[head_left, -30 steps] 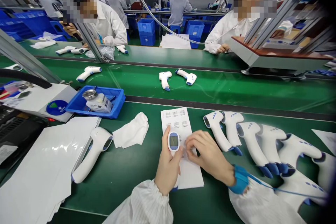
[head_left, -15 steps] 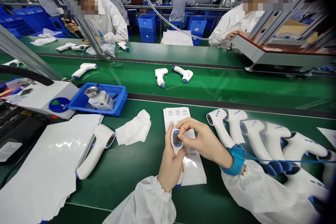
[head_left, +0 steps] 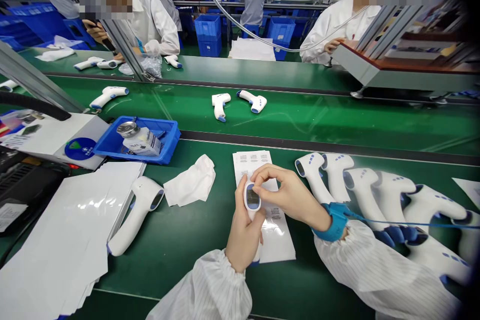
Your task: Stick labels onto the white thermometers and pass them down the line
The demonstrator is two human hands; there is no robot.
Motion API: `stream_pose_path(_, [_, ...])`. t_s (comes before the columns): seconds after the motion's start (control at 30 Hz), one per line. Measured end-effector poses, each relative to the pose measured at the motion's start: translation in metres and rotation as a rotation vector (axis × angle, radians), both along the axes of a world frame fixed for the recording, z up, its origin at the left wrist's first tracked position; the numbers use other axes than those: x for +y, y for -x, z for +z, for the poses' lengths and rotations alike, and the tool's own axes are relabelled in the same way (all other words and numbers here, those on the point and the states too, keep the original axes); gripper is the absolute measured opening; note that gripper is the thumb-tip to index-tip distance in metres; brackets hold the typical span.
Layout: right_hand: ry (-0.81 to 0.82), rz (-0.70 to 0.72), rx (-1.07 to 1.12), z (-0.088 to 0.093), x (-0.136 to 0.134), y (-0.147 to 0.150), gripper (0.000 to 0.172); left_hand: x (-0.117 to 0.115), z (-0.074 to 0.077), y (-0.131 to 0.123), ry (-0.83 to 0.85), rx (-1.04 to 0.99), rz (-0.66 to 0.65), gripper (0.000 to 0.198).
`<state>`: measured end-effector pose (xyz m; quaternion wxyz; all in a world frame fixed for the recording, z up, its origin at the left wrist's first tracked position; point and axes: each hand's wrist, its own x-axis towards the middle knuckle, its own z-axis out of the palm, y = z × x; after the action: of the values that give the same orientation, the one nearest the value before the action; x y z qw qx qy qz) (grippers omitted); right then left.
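Observation:
Upright in my left hand (head_left: 244, 235) is a white infrared thermometer (head_left: 247, 216), its blue-edged display facing me. The left fingers wrap its body, with the thumb below the display. My right hand (head_left: 288, 192) is closed in a pinch at the display's upper edge; whether something thin is between the fingertips, I cannot tell. Beneath both hands lies a white label sheet (head_left: 279, 240) with small printed text. Several more white thermometers (head_left: 362, 185) lie in a group to the right, partly behind my right sleeve. Another thermometer (head_left: 137, 215) rests at the left on a stack of white sheets (head_left: 63, 230).
A crumpled white cloth (head_left: 193, 180) lies left of my hands. Behind it, a blue tray (head_left: 168, 147) holds a metal-topped bottle (head_left: 140, 140). Several thermometers ride a green conveyor belt (head_left: 318, 117). Across it, co-workers (head_left: 153, 20) sit. A blue wrist cord (head_left: 412, 223) runs right.
The thermometers on the belt have shifted left. My view has tipped slightly downward. Both hands keep nearly the same hold, with the right fingertips still at the display's top edge.

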<state>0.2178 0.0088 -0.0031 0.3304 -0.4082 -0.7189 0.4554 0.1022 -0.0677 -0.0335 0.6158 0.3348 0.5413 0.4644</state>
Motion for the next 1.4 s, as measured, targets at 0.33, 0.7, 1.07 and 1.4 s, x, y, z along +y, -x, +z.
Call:
stream_pose_path(0.33, [-0.023, 0.024, -0.009, 0.001, 0.002, -0.001, 0.013, -0.004, -0.004, 0.005, -0.068, 0.021, -0.038, 0.072])
stream_pose_path(0.7, [-0.016, 0.053, 0.019, -0.002, 0.004, -0.003, 0.017, -0.006, -0.013, 0.006, -0.118, 0.018, 0.029, 0.063])
stream_pose_path(1.07, [0.011, 0.051, 0.005, 0.0, 0.007, -0.002, 0.019, -0.006, -0.011, 0.006, -0.036, -0.152, 0.065, 0.068])
stream_pose_path(1.4, [0.004, 0.02, -0.016, -0.002, 0.004, 0.0, 0.015, 0.002, -0.005, 0.002, -0.006, -0.071, 0.088, 0.055])
